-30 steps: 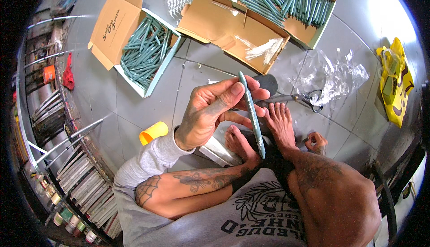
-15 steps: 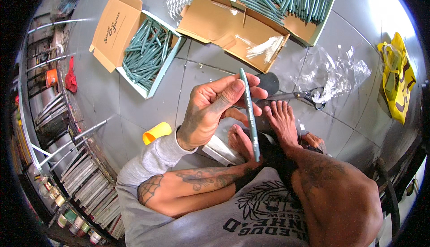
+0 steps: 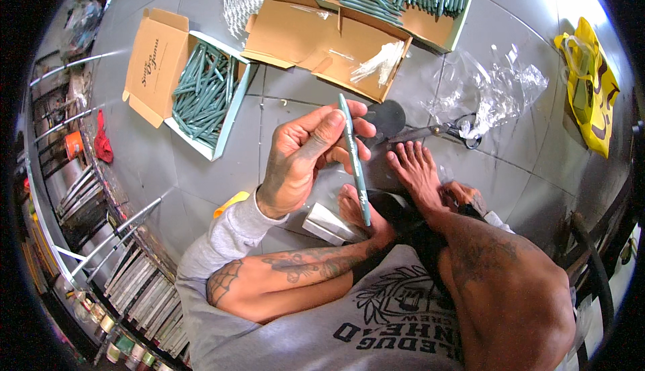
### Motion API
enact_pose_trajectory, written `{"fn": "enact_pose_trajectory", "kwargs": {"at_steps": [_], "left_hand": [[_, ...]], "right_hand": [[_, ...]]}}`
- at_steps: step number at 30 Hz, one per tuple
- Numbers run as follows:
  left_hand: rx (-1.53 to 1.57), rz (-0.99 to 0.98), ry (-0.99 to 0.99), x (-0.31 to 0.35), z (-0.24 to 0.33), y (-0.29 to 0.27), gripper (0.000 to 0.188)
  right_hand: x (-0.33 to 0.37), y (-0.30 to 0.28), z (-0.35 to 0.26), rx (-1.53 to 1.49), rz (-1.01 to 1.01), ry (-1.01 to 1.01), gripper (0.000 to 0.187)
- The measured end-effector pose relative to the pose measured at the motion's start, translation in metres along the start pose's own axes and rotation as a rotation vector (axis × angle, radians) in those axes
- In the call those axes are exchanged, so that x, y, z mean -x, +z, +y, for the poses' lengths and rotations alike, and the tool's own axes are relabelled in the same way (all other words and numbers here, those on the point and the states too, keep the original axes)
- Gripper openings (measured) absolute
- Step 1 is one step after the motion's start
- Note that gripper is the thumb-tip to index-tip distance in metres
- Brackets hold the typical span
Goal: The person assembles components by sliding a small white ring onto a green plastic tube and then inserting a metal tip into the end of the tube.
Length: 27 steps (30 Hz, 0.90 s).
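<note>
Shifting leftward and turning slightly, the view of the grey tiled floor (image 3: 514,183) has swung round over the last half second, apparently with the head. Three cardboard containers seem undisturbed: the upper pen box (image 3: 420,25), the middle cardboard tray (image 3: 289,28) and the open-lidded pen box (image 3: 151,99) on the left. The yellow bag (image 3: 598,122) lies well off to the right. Near the right foot (image 3: 416,169), the right hand (image 3: 462,193) shows more, a grey cuff (image 3: 497,221) now appearing behind it; whether it holds anything, I cannot tell. The left hand (image 3: 295,152) keeps its pinch, and its sleeve now covers most of the yellow cup (image 3: 230,203). Between that thumb and fingers, the slim teal pen (image 3: 354,159) slants above the left foot, so the handling appears unchanged, centred on this one pen.
</note>
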<state>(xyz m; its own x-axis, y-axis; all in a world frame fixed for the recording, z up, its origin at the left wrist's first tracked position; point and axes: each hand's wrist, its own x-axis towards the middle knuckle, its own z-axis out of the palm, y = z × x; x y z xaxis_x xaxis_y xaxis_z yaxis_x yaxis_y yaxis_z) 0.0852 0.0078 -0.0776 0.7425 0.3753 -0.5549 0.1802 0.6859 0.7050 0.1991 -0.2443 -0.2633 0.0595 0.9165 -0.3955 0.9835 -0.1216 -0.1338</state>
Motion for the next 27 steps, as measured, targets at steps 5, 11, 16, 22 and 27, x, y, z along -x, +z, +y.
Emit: {"fn": "enact_pose_trajectory", "kwargs": {"at_steps": [5, 11, 16, 22, 27], "left_hand": [[-0.004, 0.021, 0.005, -0.005, -0.009, -0.008, 0.04], [-0.013, 0.087, 0.026, -0.007, -0.016, -0.012, 0.039], [-0.067, 0.114, 0.021, -0.006, -0.016, -0.011, 0.037], [-0.062, 0.124, 0.006, -0.007, -0.016, -0.01, 0.035], [-0.083, 0.143, 0.03, -0.008, -0.019, -0.007, 0.035]], "right_hand": [[-0.008, 0.0, -0.001, -0.051, 0.008, 0.001, 0.049], [-0.01, 0.002, 0.002, -0.12, 0.027, 0.008, 0.045], [-0.012, 0.004, 0.003, -0.167, 0.044, 0.013, 0.042], [-0.01, 0.004, 0.006, -0.204, 0.054, 0.014, 0.039], [-0.008, 0.004, 0.006, -0.223, 0.066, 0.018, 0.036]]}}
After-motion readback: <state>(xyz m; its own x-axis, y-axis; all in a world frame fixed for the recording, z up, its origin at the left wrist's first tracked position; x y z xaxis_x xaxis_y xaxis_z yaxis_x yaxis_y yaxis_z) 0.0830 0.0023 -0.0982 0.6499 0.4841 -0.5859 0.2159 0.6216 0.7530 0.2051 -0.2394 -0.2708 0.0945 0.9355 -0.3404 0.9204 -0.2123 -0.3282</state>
